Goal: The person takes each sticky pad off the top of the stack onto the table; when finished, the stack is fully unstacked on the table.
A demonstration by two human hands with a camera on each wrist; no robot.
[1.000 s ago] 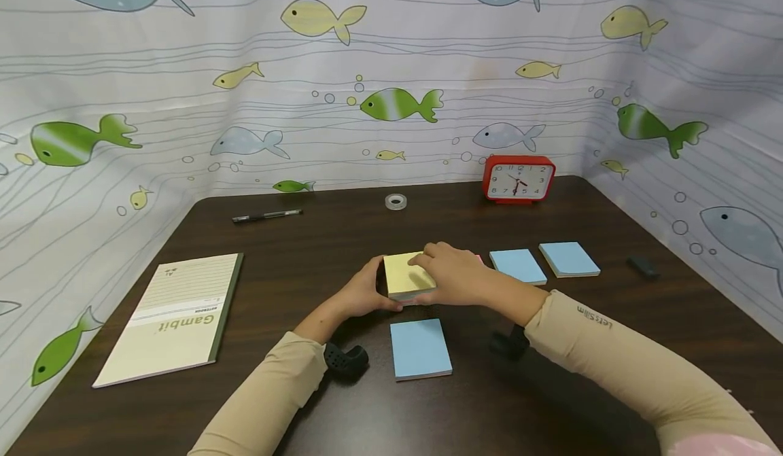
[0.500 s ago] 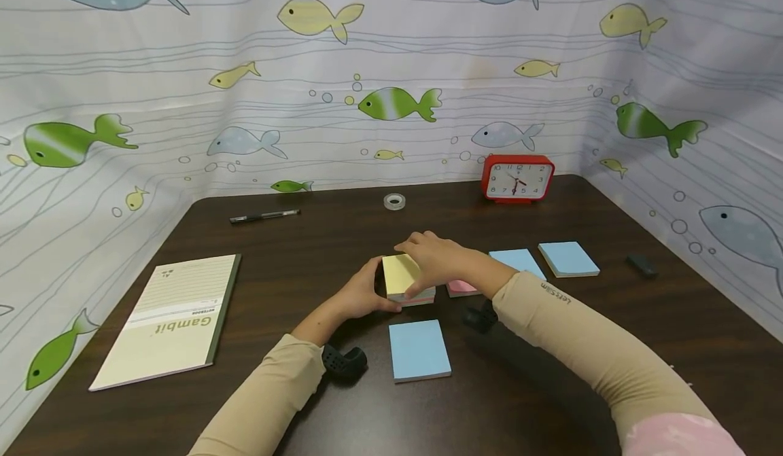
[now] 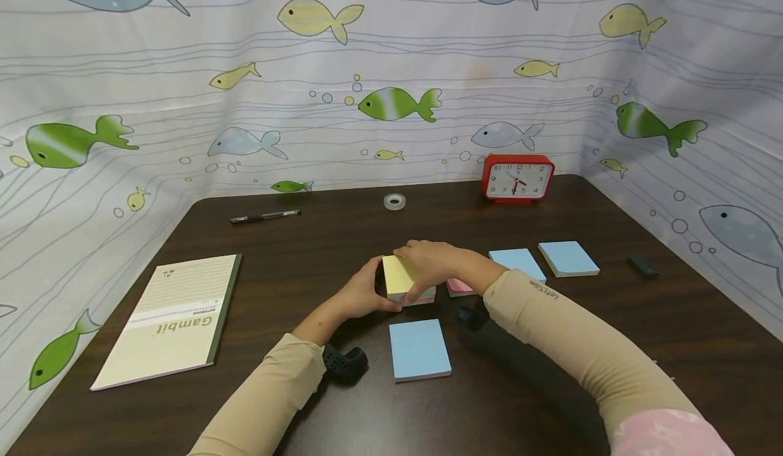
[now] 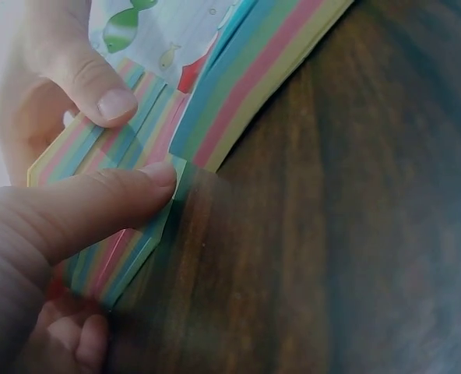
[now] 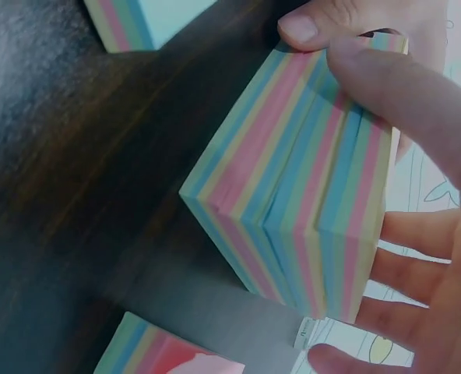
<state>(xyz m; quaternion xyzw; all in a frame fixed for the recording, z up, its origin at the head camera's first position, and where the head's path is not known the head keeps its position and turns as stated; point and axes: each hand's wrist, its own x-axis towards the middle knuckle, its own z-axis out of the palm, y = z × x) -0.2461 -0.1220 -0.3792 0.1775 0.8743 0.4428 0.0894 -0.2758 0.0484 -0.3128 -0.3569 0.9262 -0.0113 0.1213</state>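
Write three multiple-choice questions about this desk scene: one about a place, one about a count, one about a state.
1. Where is the red clock?
A. at the far edge of the table, right of the tape roll
B. on the notebook
C. beside the pen

2. How many blue pads lie flat and untouched by either hand?
A. one
B. three
C. five

3. What is the state of the striped paper block?
A. lying untouched
B. held by the left hand and right hand together
C. held only by the left hand

Answers: 1 A, the clock stands by the curtain; 2 B, one near, two at the right; 3 B, both wrist views show fingers on it.
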